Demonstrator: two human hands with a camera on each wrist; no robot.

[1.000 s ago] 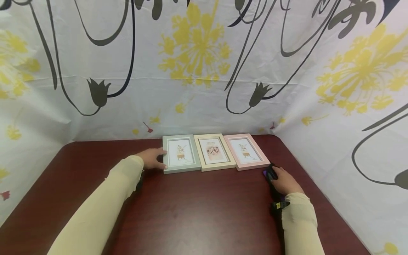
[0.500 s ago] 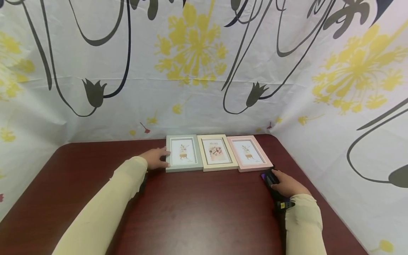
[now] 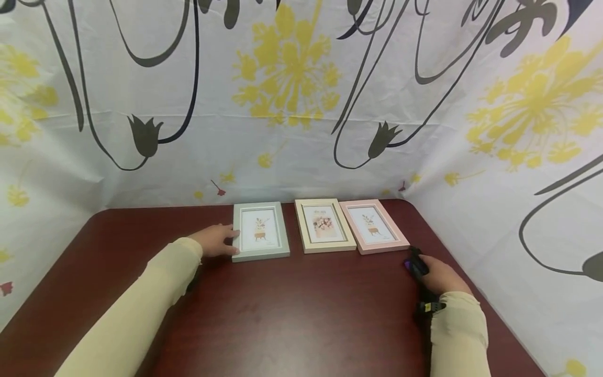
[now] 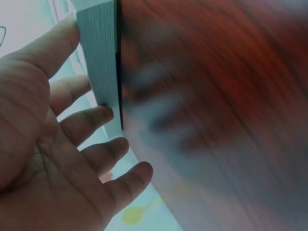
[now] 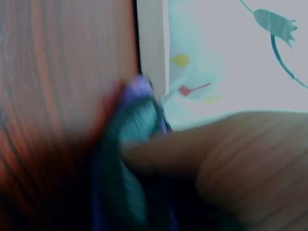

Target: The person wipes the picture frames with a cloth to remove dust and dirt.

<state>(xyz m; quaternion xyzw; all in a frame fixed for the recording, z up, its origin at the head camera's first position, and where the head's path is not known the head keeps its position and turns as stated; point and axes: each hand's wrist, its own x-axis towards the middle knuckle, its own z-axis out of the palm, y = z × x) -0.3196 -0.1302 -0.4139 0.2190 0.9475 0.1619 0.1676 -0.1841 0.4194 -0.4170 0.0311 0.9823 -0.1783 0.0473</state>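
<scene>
In the head view, my left hand [image 3: 214, 241] touches the left edge of a pale green picture frame [image 3: 237, 238] lying on the table. In the left wrist view the thumb tip and a fingertip meet the side of that frame [image 4: 98, 62], and the other fingers are spread and loosely straight. A cream picture frame [image 3: 306, 246] and a pink picture frame [image 3: 363, 248] lie side by side to the right. My right hand [image 3: 443, 275] holds a slim black tool with purple edges [image 3: 416, 262], just below the pink frame's near right corner; its kind is unclear.
A dark red-brown wooden table [image 3: 282, 314] bears the frames near its back edge. White fabric [image 3: 188, 173] with yellow and grey flower prints hangs behind and at the sides. A black wrist camera [image 3: 428, 307] sits on the right wrist.
My left hand has drawn the green frame to the left, opening a gap from the cream frame. The cream and pink frames have stayed together. My right hand has shifted slightly right with the tool.
</scene>
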